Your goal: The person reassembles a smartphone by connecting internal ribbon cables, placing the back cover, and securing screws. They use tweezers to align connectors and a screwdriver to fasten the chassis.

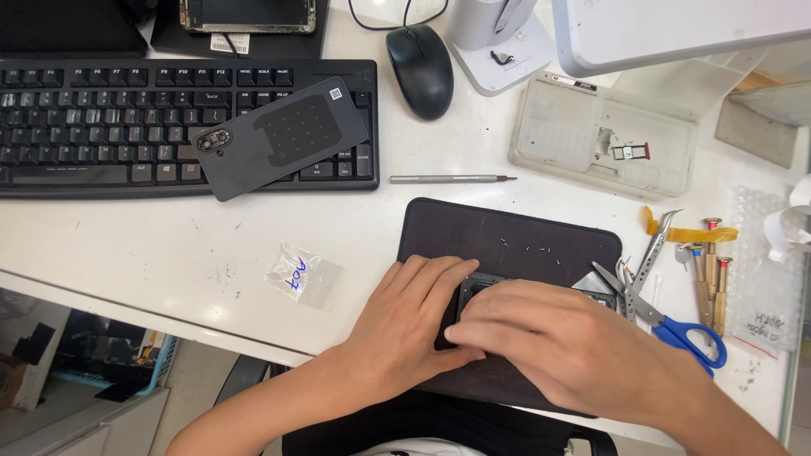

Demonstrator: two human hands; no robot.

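Both my hands rest on a dark phone body [478,285] that lies on a black work mat [507,241]. My left hand [405,325] holds the phone's left edge, fingers curled over it. My right hand [549,338] lies across the phone, covering most of it, fingertips pressing at its left side. Several tiny screws [528,247] lie loose on the mat above the phone. The phone's detached dark back cover [280,137] sits on the black keyboard [101,127] at the upper left.
A slim screwdriver [452,179] lies above the mat. Blue-handled scissors [667,325], tweezers [655,245] and several brass-tipped drivers [710,270] sit at the right. A grey parts tray [574,135], black mouse [420,69] and small plastic bag [296,274] are nearby.
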